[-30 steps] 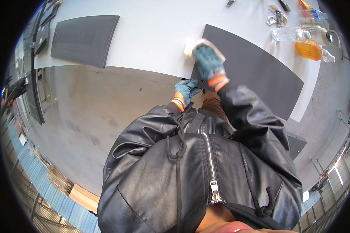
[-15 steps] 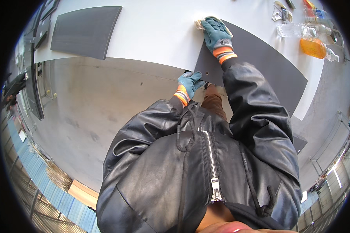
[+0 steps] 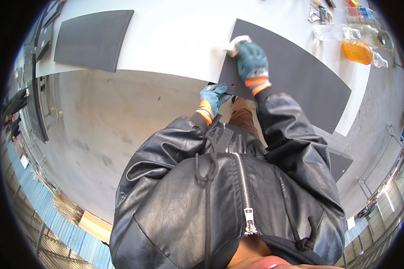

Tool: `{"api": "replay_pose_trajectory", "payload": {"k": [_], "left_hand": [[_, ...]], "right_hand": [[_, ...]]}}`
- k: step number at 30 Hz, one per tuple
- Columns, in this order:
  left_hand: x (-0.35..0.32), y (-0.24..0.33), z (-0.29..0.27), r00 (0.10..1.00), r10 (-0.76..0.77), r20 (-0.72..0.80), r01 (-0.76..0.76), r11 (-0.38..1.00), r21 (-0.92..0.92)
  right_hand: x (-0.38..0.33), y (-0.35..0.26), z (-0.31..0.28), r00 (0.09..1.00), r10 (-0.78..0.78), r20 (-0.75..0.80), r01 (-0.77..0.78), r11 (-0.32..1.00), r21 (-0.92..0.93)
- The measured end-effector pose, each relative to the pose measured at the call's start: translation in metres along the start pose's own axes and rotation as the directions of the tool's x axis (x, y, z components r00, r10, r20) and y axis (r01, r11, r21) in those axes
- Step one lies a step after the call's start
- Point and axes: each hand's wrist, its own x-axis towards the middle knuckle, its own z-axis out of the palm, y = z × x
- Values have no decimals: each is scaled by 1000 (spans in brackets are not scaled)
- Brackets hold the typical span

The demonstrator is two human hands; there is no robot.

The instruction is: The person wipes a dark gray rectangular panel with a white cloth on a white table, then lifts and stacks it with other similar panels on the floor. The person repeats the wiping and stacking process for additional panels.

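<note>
A dark grey panel (image 3: 296, 74) with a small hole near its left corner lies on the white table (image 3: 175, 40) and sticks out past the table's near edge. My right hand (image 3: 252, 62), in a teal glove with an orange cuff, is closed on a whitish cloth (image 3: 239, 41), pressed to the panel's left edge. Part of the cloth is blurred and hangs over that edge. At the panel's near left corner, my left hand (image 3: 214, 95), gloved alike, pinches the panel with the thumb on top; its other fingers are partly hidden.
A second dark panel (image 3: 94, 40) lies on the table's left part. To the far right are a clear bottle (image 3: 334, 32), a bottle of orange liquid (image 3: 357, 53) and small items. Another dark panel (image 3: 340, 163) sits lower, beside my right arm. More panels (image 3: 39, 98) stand at the left.
My right hand has slid the cloth nearer along the panel's left edge, uncovering its far corner. My left hand keeps its hold on the near corner. The whole view has shifted slightly.
</note>
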Motion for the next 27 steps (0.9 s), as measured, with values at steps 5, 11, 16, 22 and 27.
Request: {"api": "replay_pose_trajectory", "payload": {"k": [5, 11, 16, 22, 27], "left_hand": [[0, -1, -2, 1000, -1, 10, 1, 1000, -18], [4, -4, -2, 1000, -3, -10, 3, 1000, 0], [6, -3, -6, 1000, -9, -6, 9, 1000, 5], [6, -1, -4, 1000, -18, 7, 17, 1000, 13], [7, -2, -4, 1000, -28, 9, 27, 1000, 6]], "right_hand": [[61, 9, -7, 875, 439, 203, -419, 898, -132], [91, 9, -6, 733, 537, 416, -435, 842, -320], [91, -7, -7, 684, 544, 486, -443, 839, -316], [99, -11, 2, 599, 649, 470, -590, 754, -289], [86, -15, -13, 620, 619, 482, -681, 730, -61]]}}
